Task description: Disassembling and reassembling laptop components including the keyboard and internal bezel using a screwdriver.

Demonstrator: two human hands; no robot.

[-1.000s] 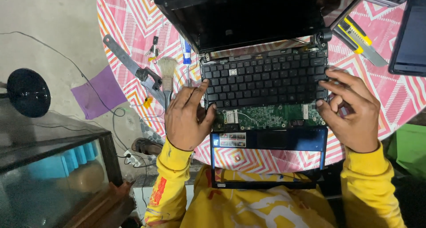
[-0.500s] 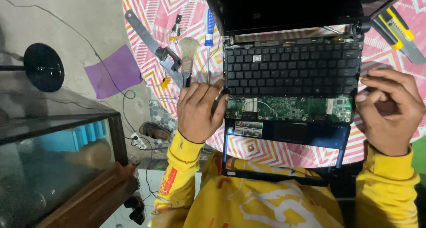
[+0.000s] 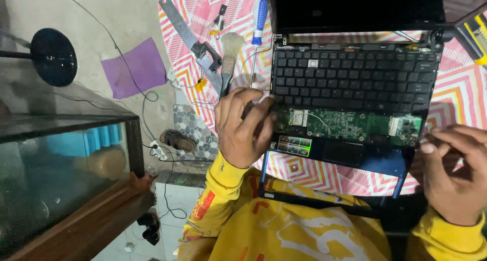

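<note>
- The round table [image 3: 459, 96] has a pink zigzag cloth, and the small black laptop [image 3: 350, 78] lies open on it. Its front cover is off, so the green circuit board [image 3: 350, 123] shows. The laptop's near edge hangs past the table rim, so I think a hard push could tip it into the lap.
- The left hand [image 3: 243, 131] sits at the laptop's 8 o'clock corner. Its fingers [image 3: 261, 120] are curled and press on the left end of the board, just under the black keyboard [image 3: 350, 78]. I cannot tell if they pinch anything.
- The right hand [image 3: 454, 172] is at the laptop's 4 o'clock corner, just beside it. Its fingers [image 3: 446, 139] are bent in close together. They may hold something tiny, but I cannot tell.
- A thin white wire [image 3: 317, 120] lies on the board, at 3 o'clock from the left fingers. A slip there could pull it loose.
- A grey paint brush [image 3: 229, 58] and a blue and white screwdriver [image 3: 259, 20] lie at 12 o'clock from the left hand. A bump of the arm could roll them off.
</note>
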